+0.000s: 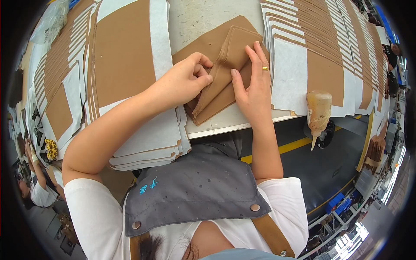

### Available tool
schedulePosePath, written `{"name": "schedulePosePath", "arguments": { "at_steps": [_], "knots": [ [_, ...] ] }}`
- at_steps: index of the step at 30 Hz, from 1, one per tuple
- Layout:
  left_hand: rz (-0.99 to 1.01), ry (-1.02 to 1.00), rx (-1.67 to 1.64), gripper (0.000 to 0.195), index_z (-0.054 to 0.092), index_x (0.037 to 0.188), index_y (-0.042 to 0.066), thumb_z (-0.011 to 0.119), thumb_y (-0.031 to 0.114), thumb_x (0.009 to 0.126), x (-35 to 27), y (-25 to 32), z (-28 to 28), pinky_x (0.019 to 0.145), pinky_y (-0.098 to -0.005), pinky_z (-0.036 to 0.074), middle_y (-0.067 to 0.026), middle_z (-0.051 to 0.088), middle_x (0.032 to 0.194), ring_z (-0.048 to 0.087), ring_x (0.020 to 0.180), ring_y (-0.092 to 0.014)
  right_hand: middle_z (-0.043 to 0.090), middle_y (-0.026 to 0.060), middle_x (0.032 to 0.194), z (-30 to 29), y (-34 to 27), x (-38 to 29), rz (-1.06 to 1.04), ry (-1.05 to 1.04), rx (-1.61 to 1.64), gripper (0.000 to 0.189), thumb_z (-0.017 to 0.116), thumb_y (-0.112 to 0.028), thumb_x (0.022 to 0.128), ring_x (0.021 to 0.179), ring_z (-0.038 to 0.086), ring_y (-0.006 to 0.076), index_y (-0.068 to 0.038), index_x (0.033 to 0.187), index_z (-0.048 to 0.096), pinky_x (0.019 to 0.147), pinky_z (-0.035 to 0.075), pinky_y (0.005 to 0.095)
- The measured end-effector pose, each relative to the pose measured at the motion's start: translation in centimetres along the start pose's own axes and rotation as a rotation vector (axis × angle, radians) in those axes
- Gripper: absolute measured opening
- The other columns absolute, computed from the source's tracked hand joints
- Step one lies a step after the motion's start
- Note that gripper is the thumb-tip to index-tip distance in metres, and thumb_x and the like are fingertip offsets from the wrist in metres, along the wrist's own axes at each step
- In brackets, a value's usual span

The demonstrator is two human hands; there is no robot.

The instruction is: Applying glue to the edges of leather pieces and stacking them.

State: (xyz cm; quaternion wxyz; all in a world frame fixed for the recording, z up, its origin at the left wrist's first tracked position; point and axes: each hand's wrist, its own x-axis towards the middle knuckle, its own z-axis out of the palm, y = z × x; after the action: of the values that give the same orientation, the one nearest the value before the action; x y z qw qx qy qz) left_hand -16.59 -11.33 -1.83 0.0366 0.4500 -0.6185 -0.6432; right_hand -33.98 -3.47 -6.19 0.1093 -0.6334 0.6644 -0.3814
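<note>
A small stack of brown leather-like pieces [217, 92] lies askew on the pale worktable [214, 9] in front of me, its upper layers folded over. My left hand [191, 73] pinches the layered edge of the fold between thumb and fingers. The palm side of my right hand [255, 84] rests on the right part of the same pieces, fingers spread, a gold-coloured ring on one finger. How many layers the left fingertips hold is hidden.
Fanned brown panels with white borders lie at left [125, 48] and right [325, 78]. A glue-stained squeeze bottle [319, 110] hangs nozzle-down near the right panels' front edge. A brush [375, 152] is farther right. Another person [42, 191] works at far left.
</note>
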Motion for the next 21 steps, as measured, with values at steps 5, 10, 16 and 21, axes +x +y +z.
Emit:
{"name": "schedulePosePath", "arguments": {
  "at_steps": [5, 10, 16, 21],
  "knots": [
    [0.064, 0.042, -0.118, 0.048, 0.039, 0.123, -0.004, 0.060, 0.019, 0.087, 0.2, 0.6, 0.6, 0.068, -0.0259, 0.050, -0.0084, 0.057, 0.092, 0.060, 0.080, -0.014, 0.035, 0.0194, 0.139, 0.0, 0.1, 0.0, 0.012, 0.021, 0.051, 0.050, 0.058, -0.010, 0.083, 0.124, 0.039, 0.0359, -0.003, 0.130, 0.040, 0.102, 0.033, 0.0446],
    [0.192, 0.110, 0.036, 0.063, 0.032, 0.129, -0.006, 0.064, 0.024, 0.083, 1.2, 1.6, 1.4, 0.069, -0.0292, 0.050, -0.0121, 0.059, 0.092, 0.061, 0.081, -0.018, 0.034, 0.0193, 0.139, -0.4, -0.2, 0.1, 0.018, 0.033, 0.097, 0.048, 0.056, -0.006, 0.083, 0.127, 0.036, 0.0372, -0.003, 0.129, 0.040, 0.102, 0.034, 0.0429],
    [0.248, 0.160, 0.087, 0.061, 0.028, 0.135, 0.000, 0.061, 0.014, 0.085, 3.3, 2.0, 1.6, 0.076, -0.0286, 0.049, -0.0141, 0.055, 0.099, 0.060, 0.089, -0.019, 0.033, 0.0209, 0.139, -0.2, 0.7, 0.0, 0.105, 0.090, 0.479, 0.045, 0.049, -0.012, 0.092, 0.124, 0.043, 0.0307, 0.002, 0.132, 0.035, 0.100, 0.037, 0.0380],
    [0.514, 0.050, 0.290, 0.062, 0.028, 0.138, 0.003, 0.057, 0.008, 0.083, -0.2, 1.9, 4.5, 0.091, -0.0409, 0.043, -0.0221, 0.051, 0.121, 0.052, 0.113, -0.035, 0.036, 0.0187, 0.139, -1.2, 1.0, -0.1, 0.310, 0.054, 0.779, 0.051, 0.036, -0.030, 0.100, 0.127, 0.040, 0.0272, 0.004, 0.137, 0.028, 0.107, 0.029, 0.0358]
  ]
}}
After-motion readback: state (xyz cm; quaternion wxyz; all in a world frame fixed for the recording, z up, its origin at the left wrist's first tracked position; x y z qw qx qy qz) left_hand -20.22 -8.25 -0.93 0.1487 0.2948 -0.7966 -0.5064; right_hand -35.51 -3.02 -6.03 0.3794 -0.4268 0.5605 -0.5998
